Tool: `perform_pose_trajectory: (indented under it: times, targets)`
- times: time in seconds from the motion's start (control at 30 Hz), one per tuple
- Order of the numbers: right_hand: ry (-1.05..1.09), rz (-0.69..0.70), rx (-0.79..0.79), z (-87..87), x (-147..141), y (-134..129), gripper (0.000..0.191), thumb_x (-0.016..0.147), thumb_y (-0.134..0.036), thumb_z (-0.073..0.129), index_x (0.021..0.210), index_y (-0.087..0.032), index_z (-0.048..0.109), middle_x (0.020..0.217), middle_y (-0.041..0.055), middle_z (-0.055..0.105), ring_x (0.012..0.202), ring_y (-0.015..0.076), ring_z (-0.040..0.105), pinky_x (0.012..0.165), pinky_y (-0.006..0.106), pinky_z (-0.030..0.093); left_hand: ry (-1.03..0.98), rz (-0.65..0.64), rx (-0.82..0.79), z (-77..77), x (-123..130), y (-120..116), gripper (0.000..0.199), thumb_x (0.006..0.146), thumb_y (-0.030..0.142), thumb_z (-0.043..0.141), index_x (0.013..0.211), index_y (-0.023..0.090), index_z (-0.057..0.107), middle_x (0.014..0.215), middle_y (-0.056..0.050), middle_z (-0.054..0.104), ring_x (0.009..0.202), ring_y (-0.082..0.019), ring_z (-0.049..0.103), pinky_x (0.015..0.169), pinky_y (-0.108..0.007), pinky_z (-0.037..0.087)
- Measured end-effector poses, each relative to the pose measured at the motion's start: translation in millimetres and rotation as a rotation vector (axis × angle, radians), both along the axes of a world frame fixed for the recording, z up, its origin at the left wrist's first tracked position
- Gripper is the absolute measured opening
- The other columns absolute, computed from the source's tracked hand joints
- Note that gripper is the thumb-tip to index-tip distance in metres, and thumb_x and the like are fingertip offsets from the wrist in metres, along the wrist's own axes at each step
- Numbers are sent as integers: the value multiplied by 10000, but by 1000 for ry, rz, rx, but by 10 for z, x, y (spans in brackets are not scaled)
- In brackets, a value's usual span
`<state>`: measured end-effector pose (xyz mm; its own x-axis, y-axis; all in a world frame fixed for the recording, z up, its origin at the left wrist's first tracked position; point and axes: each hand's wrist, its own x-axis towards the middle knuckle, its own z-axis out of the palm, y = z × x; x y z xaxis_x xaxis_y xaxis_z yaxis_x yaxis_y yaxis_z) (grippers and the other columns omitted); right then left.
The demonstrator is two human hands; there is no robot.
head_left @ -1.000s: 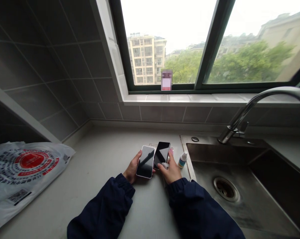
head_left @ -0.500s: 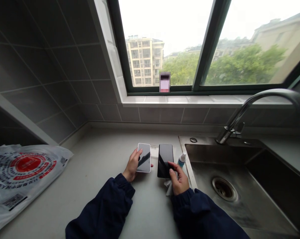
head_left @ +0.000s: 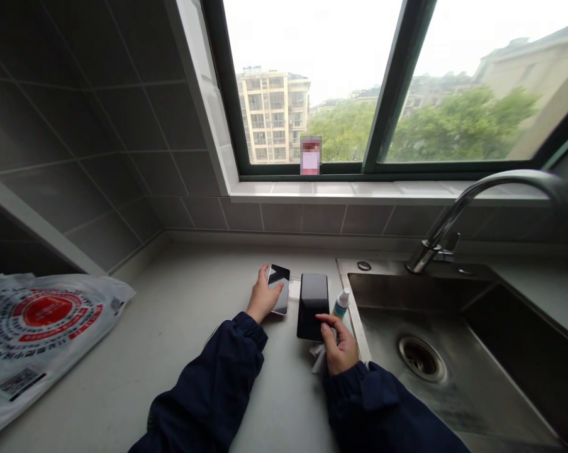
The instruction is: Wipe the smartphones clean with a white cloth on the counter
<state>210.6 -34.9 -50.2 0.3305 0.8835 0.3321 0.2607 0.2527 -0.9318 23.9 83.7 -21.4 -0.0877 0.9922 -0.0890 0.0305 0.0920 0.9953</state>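
Sitting over the right part of the worktop (head_left: 170,340), toward the edge where the sink (head_left: 361,336) begins, are two phones side by side, a hand at each. The pale-edged phone (head_left: 282,303) is at the left hand (head_left: 261,298), to the right of its palm, and the dark phone (head_left: 312,302) sits up and left of the right hand (head_left: 342,349).

Look at the left hand: closed around the pale-edged phone's left side, thumb laid across the screen, a fingertip up at the top left corner. Over to the right hand, half curled, index finger and thumb close together at the dark phone's lower right part; whether they grip it or only touch the screen, I can't tell. Both forearms reach up from the near side in navy sleeves (head_left: 217,377), angling inward.

Just beside the dark phone, near the worktop's right edge, stands a small bottle (head_left: 341,303), its lower part hidden by the right hand. A white crumpled piece (head_left: 318,357) pokes out below the phone, mostly covered. Something clear and flat (head_left: 294,289) shows between the phones, hard to make out. The hands' undersides are out of sight.
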Motion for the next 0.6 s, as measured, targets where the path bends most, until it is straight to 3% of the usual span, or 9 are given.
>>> perform_pose_trajectory:
  times: [0.1, 0.23, 0.6]
  targets:
    - [1, 3, -4, 3, 3, -1, 299, 891, -422, 532, 927, -190, 717, 860, 56, 701, 844, 227, 694, 809, 371, 564, 138, 47, 90, -32, 2, 49, 737, 668, 311, 796, 1322, 264, 459, 1165, -127, 633, 1168, -298, 553, 1031, -419, 365]
    - [4, 6, -12, 6, 5, 1, 304, 893, -426, 529, 927, -188, 715, 863, 59, 701, 855, 231, 691, 818, 377, 559, 245, 32, 146, -69, 48, 77, 675, 724, 342, 745, 1328, 250, 458, 1015, -110, 677, 965, -272, 638, 941, -410, 426]
    - [20, 21, -30, 15, -2, -9, 312, 893, -448, 535, 927, -197, 716, 858, 57, 697, 852, 229, 687, 821, 370, 548, 518, 23, 229, 23, 135, -73, 447, 817, 358, 627, 1241, 246, 540, 1078, -131, 681, 1034, -314, 622, 929, -406, 431]
